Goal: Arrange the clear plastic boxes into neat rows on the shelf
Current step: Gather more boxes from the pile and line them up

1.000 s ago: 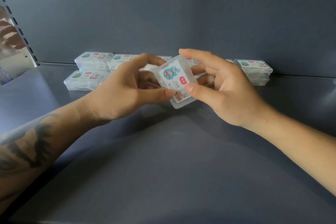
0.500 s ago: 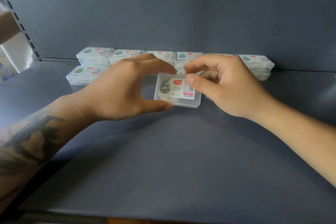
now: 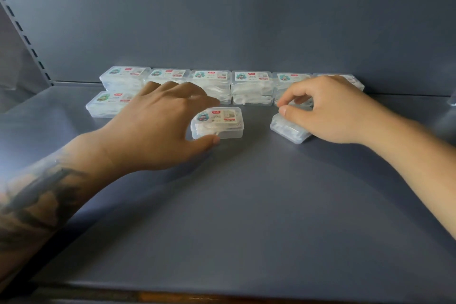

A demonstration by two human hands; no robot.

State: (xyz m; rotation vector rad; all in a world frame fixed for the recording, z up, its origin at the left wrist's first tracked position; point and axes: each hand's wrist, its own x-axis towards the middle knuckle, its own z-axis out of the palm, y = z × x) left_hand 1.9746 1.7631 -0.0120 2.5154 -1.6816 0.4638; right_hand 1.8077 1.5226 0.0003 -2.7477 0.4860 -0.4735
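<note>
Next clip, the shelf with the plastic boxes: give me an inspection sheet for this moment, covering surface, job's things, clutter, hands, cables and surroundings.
Surface: grey shelf, flat, wide bare area in front.
Job's things: back row of clear boxes stacked two high along the rear wall; front left box lying singly; middle box flat, label up, square to the row; angled box askew at right.
Clutter: nothing seen.
Hands: left hand spread beside the middle box, thumb at its front corner, contact unclear; right hand curled over the angled box, fingers on it.
Cables: nothing seen.
Surroundings: grey rear wall; slotted upright at left.
</note>
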